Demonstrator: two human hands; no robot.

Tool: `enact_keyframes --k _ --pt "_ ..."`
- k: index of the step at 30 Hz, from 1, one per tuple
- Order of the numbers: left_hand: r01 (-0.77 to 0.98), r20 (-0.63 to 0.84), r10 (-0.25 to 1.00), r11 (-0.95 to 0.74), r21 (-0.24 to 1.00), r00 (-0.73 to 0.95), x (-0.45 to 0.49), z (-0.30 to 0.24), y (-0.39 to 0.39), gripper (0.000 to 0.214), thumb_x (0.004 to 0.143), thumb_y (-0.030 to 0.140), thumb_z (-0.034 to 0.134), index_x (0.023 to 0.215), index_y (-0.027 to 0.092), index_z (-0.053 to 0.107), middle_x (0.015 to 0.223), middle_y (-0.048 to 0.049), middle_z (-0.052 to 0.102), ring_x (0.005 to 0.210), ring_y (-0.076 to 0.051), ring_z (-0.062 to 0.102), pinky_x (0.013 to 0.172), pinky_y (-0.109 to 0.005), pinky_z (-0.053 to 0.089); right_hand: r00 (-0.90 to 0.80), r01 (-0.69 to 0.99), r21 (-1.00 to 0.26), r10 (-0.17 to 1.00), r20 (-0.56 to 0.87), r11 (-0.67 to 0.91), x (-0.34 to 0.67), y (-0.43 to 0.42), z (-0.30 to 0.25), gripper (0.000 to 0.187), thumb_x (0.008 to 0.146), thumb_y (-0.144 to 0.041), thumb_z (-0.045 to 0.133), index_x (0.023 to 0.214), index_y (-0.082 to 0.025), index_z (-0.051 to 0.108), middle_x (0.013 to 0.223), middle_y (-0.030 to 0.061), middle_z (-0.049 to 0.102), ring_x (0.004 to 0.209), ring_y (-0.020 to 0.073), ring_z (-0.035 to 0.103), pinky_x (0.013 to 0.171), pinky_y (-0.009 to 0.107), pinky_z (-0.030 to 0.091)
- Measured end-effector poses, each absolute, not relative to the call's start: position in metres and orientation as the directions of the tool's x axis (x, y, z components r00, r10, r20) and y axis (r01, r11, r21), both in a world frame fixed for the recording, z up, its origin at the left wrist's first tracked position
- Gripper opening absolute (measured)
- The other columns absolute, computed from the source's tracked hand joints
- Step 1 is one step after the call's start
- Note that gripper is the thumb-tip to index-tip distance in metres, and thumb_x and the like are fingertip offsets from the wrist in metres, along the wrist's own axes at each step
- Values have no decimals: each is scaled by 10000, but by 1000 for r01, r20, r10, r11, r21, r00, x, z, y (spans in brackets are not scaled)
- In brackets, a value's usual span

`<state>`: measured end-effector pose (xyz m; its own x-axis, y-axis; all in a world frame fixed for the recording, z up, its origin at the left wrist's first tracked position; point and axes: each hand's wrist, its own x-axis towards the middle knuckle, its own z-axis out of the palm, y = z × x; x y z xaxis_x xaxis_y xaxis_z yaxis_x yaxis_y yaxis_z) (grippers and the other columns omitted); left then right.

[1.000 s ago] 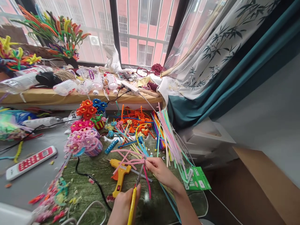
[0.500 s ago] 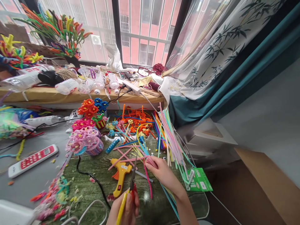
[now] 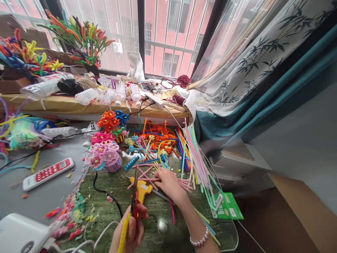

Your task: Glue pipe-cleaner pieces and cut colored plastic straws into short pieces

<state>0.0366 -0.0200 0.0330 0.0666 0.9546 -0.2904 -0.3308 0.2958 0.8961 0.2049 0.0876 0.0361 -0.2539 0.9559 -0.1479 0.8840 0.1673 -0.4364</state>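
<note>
Scissors with dark blades and yellow-and-red handles point away from me, gripped by my left hand. Their blades pass in front of a yellow glue gun lying on the green mat. My right hand, with a beaded bracelet on the wrist, is low over the mat to the right of the glue gun. Its fingers curl down to the left, and pink pipe cleaners stick out from beneath it on the right. The fingertips are partly hidden. More pink pipe cleaners lie crossed just left of it.
Pots of pipe-cleaner flowers stand at the back left. Orange flower pieces and a long pastel bundle of pipe cleaners lie behind. A red-and-white remote, black cord, white power bank and green packet surround the mat.
My right hand has turned over and lowered toward the mat; the pink bundle now shows on its right side. The scissors have shifted left and stand more upright. The view has swung slightly left.
</note>
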Motion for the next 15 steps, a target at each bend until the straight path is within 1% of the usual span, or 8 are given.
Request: enact_keyframes --k 2,5,7,10,12,15 --pt "-344 -299 952 304 889 68 34 32 -21 503 731 678 624 841 187 616 739 -15 646 306 -24 405 300 -174 333 -263 898 -402 951 -164 179 202 91 34 95 823 -273 669 888 -207 650 983 30 671 906 205 618 691 270 372" --pt "-367 -308 949 309 877 64 32 29 -21 479 756 648 620 854 180 615 728 -8 646 302 -19 414 307 -166 332 -268 916 -352 946 -180 193 197 95 35 161 830 -354 671 897 -208 662 988 36 687 927 214 628 695 273 385" --pt "-378 -313 948 311 872 57 32 27 -21 474 764 641 618 854 175 616 726 -8 648 304 -19 423 310 -162 327 -264 929 -315 944 -196 194 192 98 36 157 835 -330 657 925 -203 671 1009 52 694 936 217 636 706 277 398" --pt "-384 -316 948 306 871 39 31 25 -20 470 771 636 614 857 174 619 716 -4 648 293 -17 417 301 -161 312 -241 950 -255 943 -229 181 184 102 39 134 823 -218 623 937 -188 688 1020 83 705 931 226 655 711 283 414" --pt "-395 -311 950 292 871 15 31 23 -19 487 746 649 633 852 174 623 696 10 638 278 -8 403 292 -153 287 -217 962 -217 944 -248 164 181 104 41 149 810 -159 599 917 -178 702 1003 98 716 919 234 668 703 285 420" --pt "-380 -314 949 288 879 -8 30 21 -18 491 725 660 645 829 181 620 678 19 633 269 -4 389 284 -150 267 -180 974 -182 946 -269 134 184 102 46 132 783 -143 612 862 -168 715 956 112 730 903 254 681 680 287 423"
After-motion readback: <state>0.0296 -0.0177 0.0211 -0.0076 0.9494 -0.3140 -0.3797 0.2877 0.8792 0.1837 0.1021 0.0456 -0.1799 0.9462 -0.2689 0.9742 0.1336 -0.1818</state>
